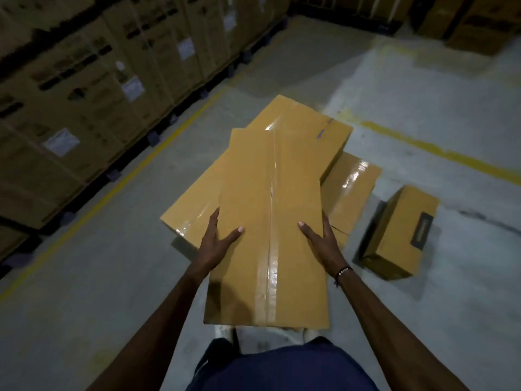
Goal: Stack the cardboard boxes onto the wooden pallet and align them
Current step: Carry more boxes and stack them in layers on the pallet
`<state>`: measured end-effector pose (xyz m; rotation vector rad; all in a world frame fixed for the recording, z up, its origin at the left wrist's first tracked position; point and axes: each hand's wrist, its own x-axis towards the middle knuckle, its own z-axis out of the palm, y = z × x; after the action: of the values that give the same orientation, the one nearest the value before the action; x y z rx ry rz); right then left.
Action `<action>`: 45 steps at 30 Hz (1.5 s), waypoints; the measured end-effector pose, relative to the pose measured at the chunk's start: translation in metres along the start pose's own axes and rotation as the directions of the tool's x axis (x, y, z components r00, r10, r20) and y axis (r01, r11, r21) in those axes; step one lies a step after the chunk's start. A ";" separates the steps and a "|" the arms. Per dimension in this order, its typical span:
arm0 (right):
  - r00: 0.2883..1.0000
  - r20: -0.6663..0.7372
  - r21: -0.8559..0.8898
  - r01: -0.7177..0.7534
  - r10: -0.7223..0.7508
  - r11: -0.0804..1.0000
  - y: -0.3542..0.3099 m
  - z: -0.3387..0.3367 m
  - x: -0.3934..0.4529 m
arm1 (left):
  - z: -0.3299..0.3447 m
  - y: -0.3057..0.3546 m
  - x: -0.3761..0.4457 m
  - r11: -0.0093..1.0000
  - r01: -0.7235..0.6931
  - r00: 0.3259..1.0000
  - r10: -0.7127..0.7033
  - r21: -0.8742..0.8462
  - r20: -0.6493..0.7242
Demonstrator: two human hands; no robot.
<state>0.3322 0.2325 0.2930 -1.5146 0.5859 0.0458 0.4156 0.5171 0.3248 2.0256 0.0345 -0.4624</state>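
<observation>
- The left hand (218,244) and right hand (321,238) each form a grip on a long side of the taped cardboard box (267,221), thumbs on top.
- That box hangs above the stacked boxes (304,128) on the floor (84,277).
- A smaller box (400,235) lies just beside the stack, to the right.

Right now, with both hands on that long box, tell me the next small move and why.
Probably carry the long taped box forward and lower it onto the stacked boxes ahead. Left hand and right hand grip its sides, and its near end overhangs the feet, so it looks not yet set down.
</observation>
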 end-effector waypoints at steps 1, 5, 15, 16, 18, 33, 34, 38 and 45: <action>0.999 -0.035 0.012 -0.013 0.014 1.000 0.000 0.010 -0.002 | -0.009 -0.001 0.010 1.000 -0.012 0.999 0.011 0.014 0.030; 0.987 -0.156 0.051 -0.015 0.023 0.999 -0.001 0.051 -0.018 | -0.044 -0.006 0.039 0.998 -0.058 0.985 0.054 0.023 0.166; 0.927 -0.356 0.098 -0.085 0.114 0.992 0.029 0.093 -0.037 | -0.064 -0.012 0.071 0.986 -0.143 0.918 0.101 0.083 0.384; 0.925 -0.361 0.096 -0.089 0.118 0.991 0.034 0.094 -0.035 | -0.063 -0.014 0.074 0.983 -0.158 0.913 0.110 0.091 0.392; 0.923 -0.364 0.100 -0.093 0.124 0.991 0.046 0.096 -0.033 | -0.061 -0.020 0.078 0.979 -0.179 0.908 0.125 0.101 0.401; 0.862 -0.445 0.168 -0.187 0.244 0.968 0.138 0.142 0.031 | -0.044 -0.121 0.196 0.835 -0.349 0.856 0.100 0.425 0.507; 0.861 -0.448 0.169 -0.183 0.241 0.969 0.144 0.147 0.039 | -0.040 -0.129 0.208 0.824 -0.363 0.851 0.102 0.436 0.515; 0.854 -0.477 0.143 -0.161 0.211 0.977 0.168 0.161 0.072 | -0.023 -0.165 0.254 0.794 -0.397 0.835 0.104 0.460 0.540; 0.837 -0.504 0.122 -0.174 0.212 0.977 0.225 0.172 0.132 | 0.009 -0.232 0.319 0.770 -0.422 0.828 0.113 0.478 0.549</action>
<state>0.4171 0.3703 0.0255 -1.3908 1.1615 -0.2339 0.6579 0.5677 0.0177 2.3864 -0.8175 -0.8670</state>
